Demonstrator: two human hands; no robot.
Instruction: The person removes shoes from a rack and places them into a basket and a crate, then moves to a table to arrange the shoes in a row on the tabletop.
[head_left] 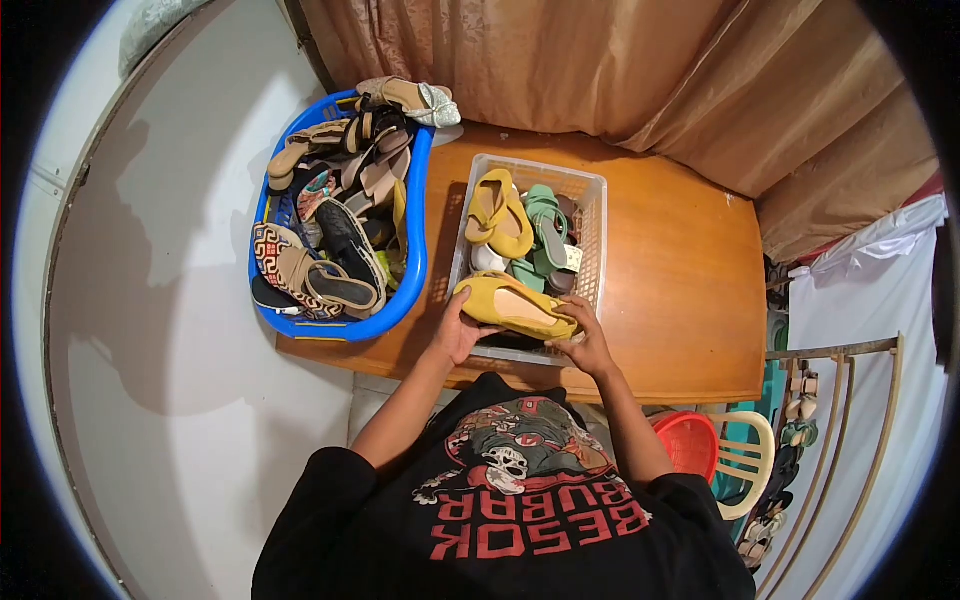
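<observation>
A pair of yellow flat shoes (513, 306) is held level over the near end of a white plastic basket (594, 215). My left hand (461, 330) grips the shoes at their left end, and my right hand (585, 338) grips them at the right end. Inside the white basket lie yellow sandals (500, 215) and green sandals (546, 225), with other footwear partly hidden beneath them. To the left, a blue basket (419, 230) is heaped with many mixed shoes and sandals, among them a beige sandal (345, 290) at its near end.
Both baskets stand on a brown wooden table (680, 280). Brown curtains (640, 80) hang behind it. A red basin (685, 443) and a cream plastic chair (750, 465) are at the lower right, near a rack (850, 400) and rows of shoes (790, 450). A white wall is at left.
</observation>
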